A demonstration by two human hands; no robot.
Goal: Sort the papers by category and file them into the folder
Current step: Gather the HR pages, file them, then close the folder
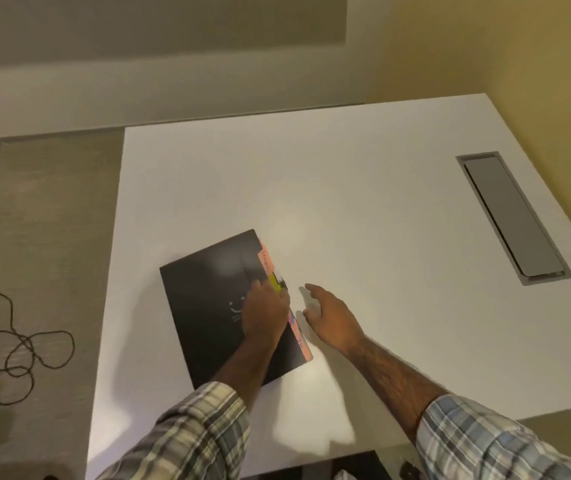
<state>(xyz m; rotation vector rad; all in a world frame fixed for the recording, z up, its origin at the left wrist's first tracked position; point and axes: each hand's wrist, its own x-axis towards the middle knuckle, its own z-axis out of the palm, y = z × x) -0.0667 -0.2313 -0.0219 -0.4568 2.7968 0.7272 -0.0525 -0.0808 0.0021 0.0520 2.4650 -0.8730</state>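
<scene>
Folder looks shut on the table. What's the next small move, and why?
Probably open the flat black folder with the left hand: it rests at the edge with orange tabs, the folder lies closed, and the right hand is open beside it, holding nothing.

A white surface fills most of the view, with a long grey hatch set flush near its right edge and a soft patch of reflected light at its middle. Beige carpeted floor lies past the left edge, where a dark cord loops. A pale wall stands beyond the far edge, a yellowish wall on the right.
</scene>
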